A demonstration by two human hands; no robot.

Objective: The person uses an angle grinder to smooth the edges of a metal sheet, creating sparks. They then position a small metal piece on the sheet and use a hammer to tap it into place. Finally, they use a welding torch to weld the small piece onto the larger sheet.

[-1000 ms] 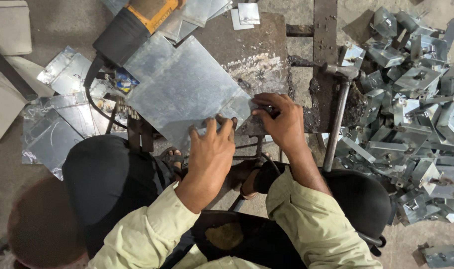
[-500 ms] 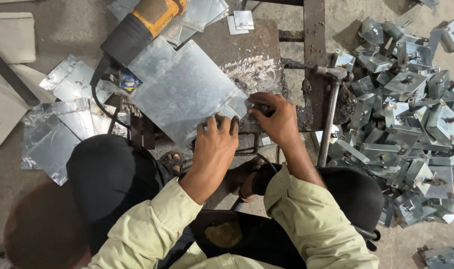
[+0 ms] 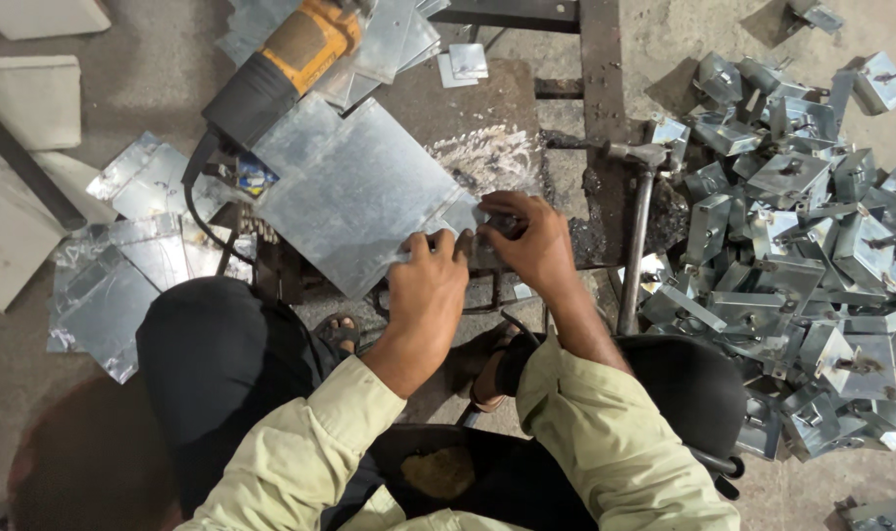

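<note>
Head camera looks straight down on someone sitting low over a dark metal work block [image 3: 487, 118], so you get both hands from above.

Left hand [image 3: 430, 285] lies flat-ish on the near corner of a square galvanized sheet [image 3: 354, 192], fingers bent over its edge, pressing it down rather than really clutching it. Right hand [image 3: 534, 241] sits just to the right of it, touching or nearly touching, fingers curled tight around something small and dark at that same corner. Can't tell what that little thing is, it's buried under the knuckles.

So the sheet runs away from both hands, up and to the left, sitting like a diamond with one corner pointing back at the person. It's about square, so no real long axis; its far corner ends by the yellow and black angle grinder [image 3: 286, 64]. Left hand is the one with more of the sheet under it, right hand only reaches the tip of the corner.

Just beyond the right hand there's a patch of bright metal shavings [image 3: 492, 157] on the block. Further to its right a hammer [image 3: 636, 231] stands handle towards the person, and past that a big heap of folded metal boxes [image 3: 802, 246]. Off to the left of the left hand, more cut sheets [image 3: 123, 265] lie on the floor.
</note>
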